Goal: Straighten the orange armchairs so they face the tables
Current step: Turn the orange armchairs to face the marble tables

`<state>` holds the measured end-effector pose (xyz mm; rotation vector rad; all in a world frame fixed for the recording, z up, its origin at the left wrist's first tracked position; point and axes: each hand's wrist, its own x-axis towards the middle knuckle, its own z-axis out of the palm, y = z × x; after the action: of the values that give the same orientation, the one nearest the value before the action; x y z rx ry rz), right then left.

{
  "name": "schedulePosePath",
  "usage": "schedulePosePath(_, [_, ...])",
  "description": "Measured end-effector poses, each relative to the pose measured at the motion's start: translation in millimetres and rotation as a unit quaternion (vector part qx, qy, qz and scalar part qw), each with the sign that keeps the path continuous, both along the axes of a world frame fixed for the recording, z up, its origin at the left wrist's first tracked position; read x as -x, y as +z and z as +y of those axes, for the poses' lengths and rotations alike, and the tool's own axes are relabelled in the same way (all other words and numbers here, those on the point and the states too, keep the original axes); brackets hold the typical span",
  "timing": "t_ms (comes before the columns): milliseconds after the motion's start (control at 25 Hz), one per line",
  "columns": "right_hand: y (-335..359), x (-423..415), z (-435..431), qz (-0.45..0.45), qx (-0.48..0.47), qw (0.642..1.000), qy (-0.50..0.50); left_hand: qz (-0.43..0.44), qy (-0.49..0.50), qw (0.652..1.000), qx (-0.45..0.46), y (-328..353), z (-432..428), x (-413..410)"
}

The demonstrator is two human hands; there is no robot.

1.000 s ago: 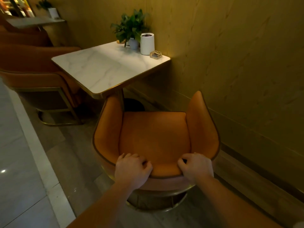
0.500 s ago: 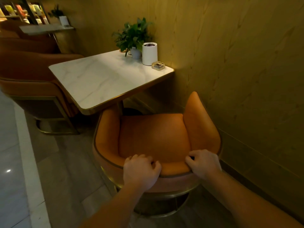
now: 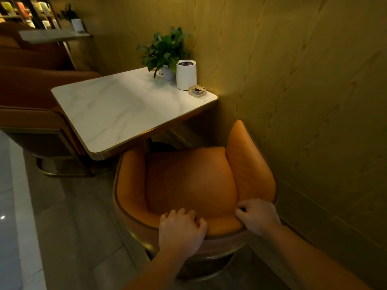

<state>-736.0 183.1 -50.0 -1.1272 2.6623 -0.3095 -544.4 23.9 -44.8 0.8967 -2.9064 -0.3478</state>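
Observation:
An orange armchair (image 3: 190, 181) with a gold-trimmed frame stands below me, its open front toward the white marble table (image 3: 117, 109). The table's near corner overhangs the chair's left arm. My left hand (image 3: 181, 231) grips the top of the backrest left of centre, fingers curled over the rim. My right hand (image 3: 258, 217) grips the backrest where it meets the right arm. A second orange armchair (image 3: 31, 120) stands across the table at the left, turned slightly.
A wood-panelled wall (image 3: 303, 101) runs close along the chair's right side. On the table's far end stand a potted plant (image 3: 164, 52), a white cylinder (image 3: 186, 75) and a small clear dish (image 3: 196, 91). Another table (image 3: 52, 35) and more seats lie far left.
The armchair has slid forward toward the table and nearer the wall, its left arm now under the table corner. Both hands keep their grip on the backrest.

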Motion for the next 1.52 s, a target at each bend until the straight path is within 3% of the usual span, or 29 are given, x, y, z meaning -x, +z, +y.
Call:
schedulePosePath(160, [5.2,2.8,-1.7,-0.022,-0.018,1.0,0.013,-0.056,-0.016,0.998,-0.03,5.4,-1.1,0.9])
schedulePosePath(280, [8.7,6.0,-14.0,-0.068,-0.076,0.995,-0.002,-0.152,-0.044,0.985,-0.065,14.0,-6.0,4.0])
schedulePosePath(400, [11.1,4.4,-33.1,-0.079,-0.119,0.99,0.009,-0.189,-0.04,0.974,-0.118,22.6,-10.9,10.5])
schedulePosePath(560, [12.0,4.4,-36.9,-0.067,-0.103,0.992,0.009,-0.088,0.064,0.969,-0.223,25.4,-15.7,10.2])
schedulePosePath(1160, [113.4,-41.2,-64.0,-0.033,-0.012,0.997,0.063,-0.062,0.133,0.981,-0.124,115.9,-20.9,-39.6])
schedulePosePath(1520, [139.7,-120.1,-156.4,-0.025,-0.011,0.999,0.034,-0.01,0.099,0.992,-0.083,132.1,-114.0,-121.1])
